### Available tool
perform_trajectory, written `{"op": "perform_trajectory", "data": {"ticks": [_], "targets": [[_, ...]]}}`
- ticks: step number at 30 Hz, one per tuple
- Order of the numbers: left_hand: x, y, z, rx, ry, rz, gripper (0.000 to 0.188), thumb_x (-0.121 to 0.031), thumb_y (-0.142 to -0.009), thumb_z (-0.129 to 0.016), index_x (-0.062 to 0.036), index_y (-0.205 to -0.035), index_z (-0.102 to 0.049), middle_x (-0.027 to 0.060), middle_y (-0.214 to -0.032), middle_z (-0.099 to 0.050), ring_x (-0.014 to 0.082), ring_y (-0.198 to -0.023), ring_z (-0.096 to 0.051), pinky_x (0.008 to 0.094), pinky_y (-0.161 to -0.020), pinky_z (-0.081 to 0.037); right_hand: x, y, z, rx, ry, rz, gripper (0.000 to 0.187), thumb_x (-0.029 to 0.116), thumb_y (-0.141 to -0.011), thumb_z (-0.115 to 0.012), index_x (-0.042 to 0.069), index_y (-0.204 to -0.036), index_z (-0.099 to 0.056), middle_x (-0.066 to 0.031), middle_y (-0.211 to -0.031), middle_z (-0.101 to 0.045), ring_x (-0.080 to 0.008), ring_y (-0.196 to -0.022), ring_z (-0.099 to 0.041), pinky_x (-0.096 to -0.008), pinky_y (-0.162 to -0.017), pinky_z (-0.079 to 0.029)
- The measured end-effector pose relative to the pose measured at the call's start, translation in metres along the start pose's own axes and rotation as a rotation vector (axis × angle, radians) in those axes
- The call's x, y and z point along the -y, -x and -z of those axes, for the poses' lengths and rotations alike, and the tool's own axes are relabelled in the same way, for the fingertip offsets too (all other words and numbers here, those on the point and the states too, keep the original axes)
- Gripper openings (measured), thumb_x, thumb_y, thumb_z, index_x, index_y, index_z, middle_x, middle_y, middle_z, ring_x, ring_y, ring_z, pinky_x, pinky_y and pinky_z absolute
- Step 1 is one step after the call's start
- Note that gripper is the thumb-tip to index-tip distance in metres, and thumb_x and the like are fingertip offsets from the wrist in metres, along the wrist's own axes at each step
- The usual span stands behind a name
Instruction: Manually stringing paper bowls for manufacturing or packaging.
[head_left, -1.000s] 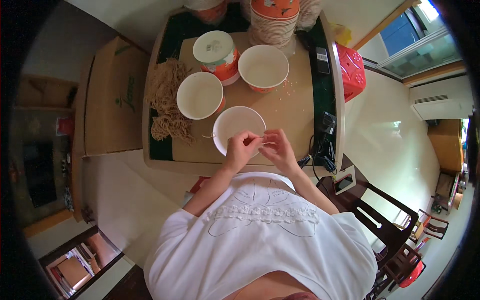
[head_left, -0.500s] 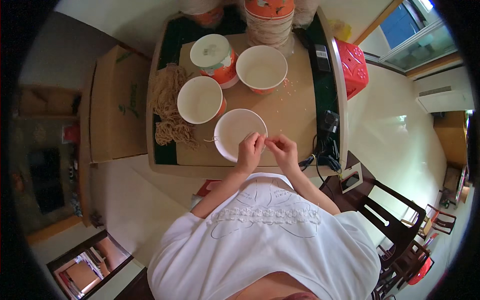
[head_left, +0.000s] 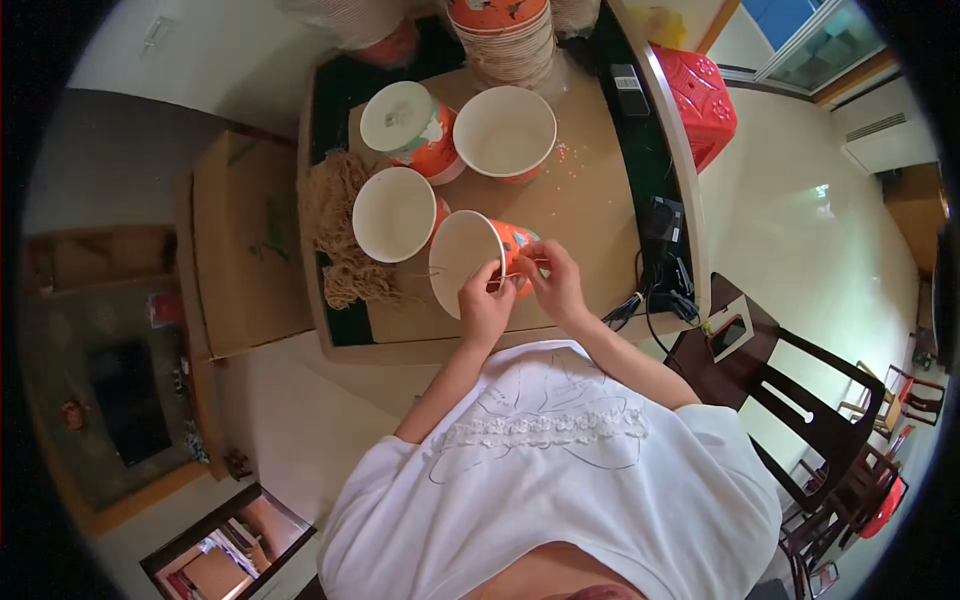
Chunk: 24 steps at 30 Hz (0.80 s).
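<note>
A white-lined paper tub (head_left: pixel 460 262) with an orange printed outside lies tilted at the table's near side, its mouth facing left. My left hand (head_left: pixel 486 308) is closed in a pinch at its rim. My right hand (head_left: pixel 556 284) is pinched beside the orange wall, on what looks like a thin piece of twine running between both hands. A short end of twine shows across the tub's mouth. Two more open tubs, a left one (head_left: pixel 394 214) and a far one (head_left: pixel 505 132), stand beyond, with an upside-down tub (head_left: pixel 408 125) behind them.
A tangled heap of brown twine (head_left: pixel 338 215) lies along the left edge of the cardboard sheet (head_left: pixel 590 215). Stacked tubs (head_left: pixel 505 45) stand at the back. Black adapters and cables (head_left: pixel 665 225) line the right edge, beside a red stool (head_left: pixel 695 100) and a dark chair (head_left: pixel 800 410).
The near tub has tipped, so its orange side now shows. My right hand has moved up beside that wall, and my left hand lower at the rim. The whole view has shifted slightly.
</note>
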<state>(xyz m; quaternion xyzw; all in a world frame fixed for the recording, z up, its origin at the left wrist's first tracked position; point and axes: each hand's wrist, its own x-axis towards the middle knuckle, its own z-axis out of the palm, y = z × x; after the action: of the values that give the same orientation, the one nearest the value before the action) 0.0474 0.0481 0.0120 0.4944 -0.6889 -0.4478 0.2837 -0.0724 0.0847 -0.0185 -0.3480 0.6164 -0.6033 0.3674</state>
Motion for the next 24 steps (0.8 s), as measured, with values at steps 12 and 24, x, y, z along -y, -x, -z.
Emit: {"op": "perform_trajectory", "data": {"ticks": [12, 24], "targets": [[-0.003, 0.001, 0.003, 0.076, 0.084, -0.022, 0.034, 0.001, -0.08, -0.057, 0.0011, -0.114, -0.055, 0.0117, -0.093, -0.066, 0.0193, -0.083, -0.065, 0.0292, -0.074, -0.052, 0.01, 0.0, 0.001, 0.02, 0.127, 0.038, 0.008, -0.003, -0.079, -0.062, 0.0, -0.085, -0.058, -0.0086, -0.081, -0.058, -0.0172, -0.075, -0.059, -0.0275, -0.067, -0.05], [0.012, -0.004, -0.003, 0.069, -0.009, -0.072, 0.016, -0.004, -0.086, -0.053, 0.0002, -0.098, -0.063, 0.0116, -0.083, -0.065, 0.0181, -0.072, -0.064, 0.029, -0.063, -0.05, -0.012, 0.009, 0.009, 0.037, 0.107, 0.05, 0.007, 0.0, -0.079, -0.063, 0.0, -0.085, -0.059, -0.0109, -0.08, -0.057, -0.0206, -0.07, -0.06, -0.0297, -0.064, -0.05]]}}
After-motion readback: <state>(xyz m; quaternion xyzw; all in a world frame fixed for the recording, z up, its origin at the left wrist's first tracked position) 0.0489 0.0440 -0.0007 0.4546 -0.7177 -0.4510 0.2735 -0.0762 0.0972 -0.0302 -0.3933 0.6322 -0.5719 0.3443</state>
